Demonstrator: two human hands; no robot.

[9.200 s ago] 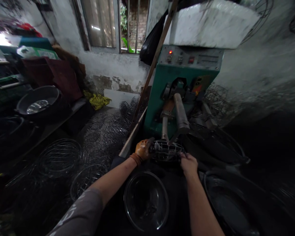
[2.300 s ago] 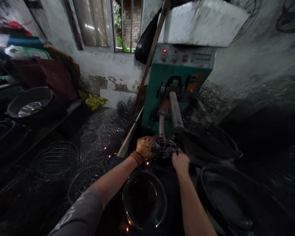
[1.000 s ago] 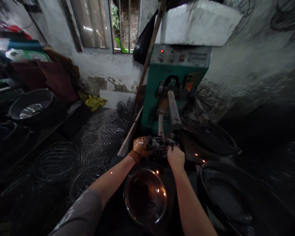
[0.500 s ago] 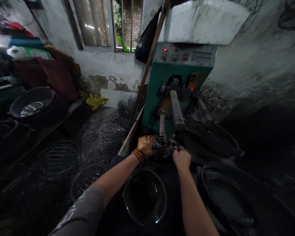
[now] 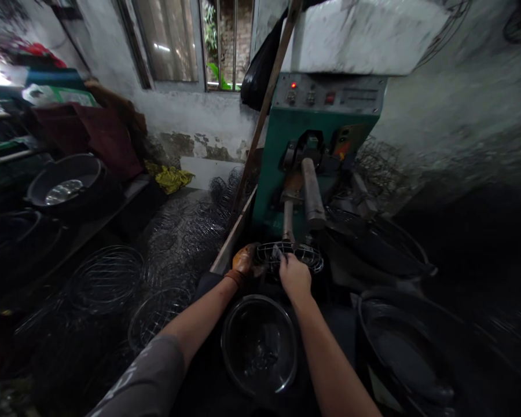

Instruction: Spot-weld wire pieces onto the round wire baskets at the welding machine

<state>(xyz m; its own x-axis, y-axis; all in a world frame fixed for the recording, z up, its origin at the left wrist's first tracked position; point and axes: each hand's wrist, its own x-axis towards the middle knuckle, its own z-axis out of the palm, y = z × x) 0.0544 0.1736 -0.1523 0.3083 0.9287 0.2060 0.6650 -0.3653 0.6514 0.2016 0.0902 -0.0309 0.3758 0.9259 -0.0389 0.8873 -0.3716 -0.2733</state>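
A round wire rack (image 5: pixel 316 259) sits under the lower arm of a green machine (image 5: pixel 272 168) that looks like a spot welder. My left hand (image 5: pixel 243 262), in a stained orange glove, is closed on the rack's left edge. Over the rack's near middle, my bare right hand (image 5: pixel 296 277) has its fingers pinched together. Whatever small piece they hold is too dark to make out. The machine's thick upper metal arm (image 5: pixel 313 197) is above and slightly right of the thinner lower arm (image 5: pixel 288 220). Directly below my hands is a round bowl (image 5: pixel 293 347) with small shiny bits inside.
Heaped wire pieces (image 5: pixel 182 226) and round wire racks (image 5: pixel 106 275) lie at left. A wooden board (image 5: pixel 237 231) leans beside the machine. Dark basins (image 5: pixel 362 324) stand at right, and a pan (image 5: pixel 32 191) at far left. A white box (image 5: pixel 364 40) rests on the machine.
My right hand has moved left, from the rack's right edge to its near middle. My left hand has shifted slightly left, and more of the rack's round rim shows.
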